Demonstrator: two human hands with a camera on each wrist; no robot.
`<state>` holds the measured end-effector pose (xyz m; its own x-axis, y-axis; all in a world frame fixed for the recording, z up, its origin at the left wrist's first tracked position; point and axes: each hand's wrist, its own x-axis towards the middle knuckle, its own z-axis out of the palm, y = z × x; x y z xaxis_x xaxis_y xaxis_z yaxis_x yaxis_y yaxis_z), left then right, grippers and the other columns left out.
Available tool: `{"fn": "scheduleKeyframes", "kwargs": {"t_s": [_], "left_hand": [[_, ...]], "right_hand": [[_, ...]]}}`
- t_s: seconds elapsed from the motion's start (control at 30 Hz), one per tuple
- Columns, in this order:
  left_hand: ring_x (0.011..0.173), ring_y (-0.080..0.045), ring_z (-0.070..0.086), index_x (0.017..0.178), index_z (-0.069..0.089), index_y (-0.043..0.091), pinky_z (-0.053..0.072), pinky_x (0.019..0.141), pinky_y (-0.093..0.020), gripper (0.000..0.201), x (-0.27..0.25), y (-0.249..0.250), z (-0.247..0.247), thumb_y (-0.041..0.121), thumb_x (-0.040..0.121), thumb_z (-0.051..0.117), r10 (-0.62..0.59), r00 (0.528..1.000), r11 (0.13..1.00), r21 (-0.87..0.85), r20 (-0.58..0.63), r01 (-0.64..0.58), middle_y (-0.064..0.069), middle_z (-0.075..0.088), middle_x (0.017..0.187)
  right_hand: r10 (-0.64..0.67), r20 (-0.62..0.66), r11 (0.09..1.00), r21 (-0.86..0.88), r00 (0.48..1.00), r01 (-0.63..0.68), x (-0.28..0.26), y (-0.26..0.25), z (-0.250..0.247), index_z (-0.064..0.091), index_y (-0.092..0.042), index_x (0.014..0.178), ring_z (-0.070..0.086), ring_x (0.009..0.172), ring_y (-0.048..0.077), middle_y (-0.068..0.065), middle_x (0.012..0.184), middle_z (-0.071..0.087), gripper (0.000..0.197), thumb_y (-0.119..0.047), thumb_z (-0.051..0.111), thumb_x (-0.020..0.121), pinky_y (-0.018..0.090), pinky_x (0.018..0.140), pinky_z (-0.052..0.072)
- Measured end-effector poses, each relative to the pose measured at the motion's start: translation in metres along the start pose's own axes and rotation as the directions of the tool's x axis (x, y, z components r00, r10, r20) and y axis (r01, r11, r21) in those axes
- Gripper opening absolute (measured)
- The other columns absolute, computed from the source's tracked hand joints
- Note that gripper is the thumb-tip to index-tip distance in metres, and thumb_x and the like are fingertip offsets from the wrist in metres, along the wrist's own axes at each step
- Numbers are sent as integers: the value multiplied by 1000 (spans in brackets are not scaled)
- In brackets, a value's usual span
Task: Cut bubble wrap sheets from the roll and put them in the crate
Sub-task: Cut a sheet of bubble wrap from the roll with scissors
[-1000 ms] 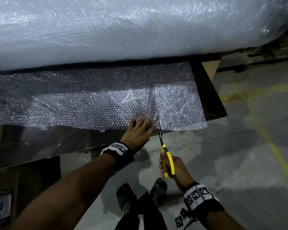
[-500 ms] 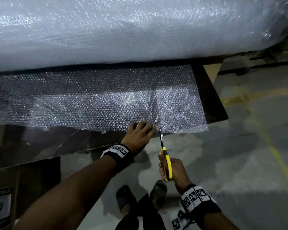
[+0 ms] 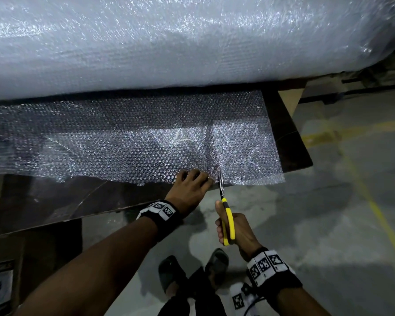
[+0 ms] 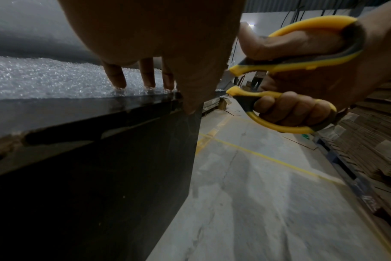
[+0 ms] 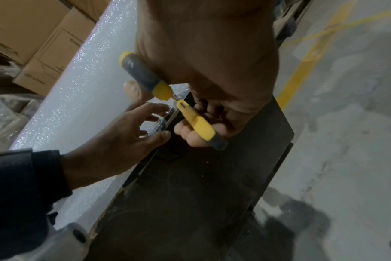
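The big bubble wrap roll (image 3: 192, 42) lies across the back of a dark table (image 3: 290, 142). Its unrolled sheet (image 3: 123, 142) is spread flat toward me. My left hand (image 3: 193, 180) presses its fingertips (image 4: 118, 79) on the sheet's near edge, just left of the cut line. The thumb hangs over the table edge. My right hand (image 3: 236, 229) grips yellow-handled scissors (image 3: 228, 221). Their blades (image 3: 219, 179) meet the sheet's near edge right beside my left fingers. The right wrist view shows the scissors (image 5: 196, 123) and my left hand (image 5: 123, 137) close together. No crate is in view.
Grey concrete floor with yellow lines (image 3: 374, 213) runs to the right of the table. My feet (image 3: 192, 270) stand under my hands. Cardboard boxes (image 5: 45, 44) are stacked behind the roll, and flat cardboard stacks (image 4: 368, 141) line the far side of the aisle.
The scissors' handles have come closer together and the blades sit slightly deeper in the sheet's edge. My left hand has kept pressing at the same spot.
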<state>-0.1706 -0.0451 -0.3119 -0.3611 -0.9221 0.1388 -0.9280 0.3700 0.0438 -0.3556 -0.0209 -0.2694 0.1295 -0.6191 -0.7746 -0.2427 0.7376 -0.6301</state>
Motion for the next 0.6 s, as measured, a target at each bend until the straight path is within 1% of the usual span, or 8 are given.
{"fn": "scheduleKeyframes", "kwargs": {"t_s": [0.07,0.13,0.23,0.33,0.4,0.47,0.53,0.6], "left_hand": [[110,-31,53,122,62,18,48,85,-51,45,0,1,-1,20,78,65,-2,1000,1000,4,0,2,-7,57,120],[110,-31,53,122,62,19,47,85,-50,43,0,1,-1,22,79,61,-9,1000,1000,1,9,9,-6,57,119],[114,-31,48,124,60,20,46,89,-52,43,-1,0,0,23,82,54,-14,999,1000,-19,31,15,-5,53,121],[116,-32,49,125,58,19,45,91,-53,42,-2,0,0,23,86,44,-11,999,999,-35,51,12,-6,52,124],[112,-33,53,122,60,18,46,90,-53,41,-1,0,-2,22,86,40,-9,999,999,-43,46,11,-7,56,122],[109,-33,55,120,62,17,46,88,-52,43,-1,0,-4,22,85,37,-4,999,999,-44,36,5,-7,58,119],[109,-32,54,121,61,18,45,88,-51,41,-1,1,-6,23,85,42,8,999,1000,-29,33,-7,-7,57,119],[109,-31,53,121,60,18,44,88,-50,38,-2,1,-5,23,84,54,16,1000,1000,-11,26,-16,-6,56,120]], "right_hand": [[-7,-6,999,-34,1000,7,3,-1,0,63,-5,60,54,48,27,15,58,58,68,-72,74,62,31,49,46],[-26,-31,997,-71,999,24,6,0,-1,63,-7,56,54,48,27,15,56,59,66,-71,77,63,34,52,46],[-22,-43,996,-90,999,18,7,-3,-4,63,-5,57,54,48,27,15,55,59,65,-68,79,66,34,53,46],[3,-6,996,-93,1000,-3,8,-12,-4,61,-4,58,51,47,26,15,56,56,69,-71,74,64,31,49,44],[-4,-15,995,-101,1000,3,10,-14,-3,60,-9,52,49,45,24,14,54,54,65,-71,76,61,28,47,42],[-15,-39,993,-115,999,10,10,-14,-3,60,-13,46,49,45,24,14,54,55,63,-71,80,58,29,47,42],[-7,-30,994,-112,1000,3,9,-16,-3,62,-11,50,51,46,24,14,56,57,63,-72,79,58,30,48,44],[8,-2,995,-98,1000,-8,8,-23,-2,65,-5,61,52,48,24,15,59,58,67,-72,75,62,29,48,45]]}}
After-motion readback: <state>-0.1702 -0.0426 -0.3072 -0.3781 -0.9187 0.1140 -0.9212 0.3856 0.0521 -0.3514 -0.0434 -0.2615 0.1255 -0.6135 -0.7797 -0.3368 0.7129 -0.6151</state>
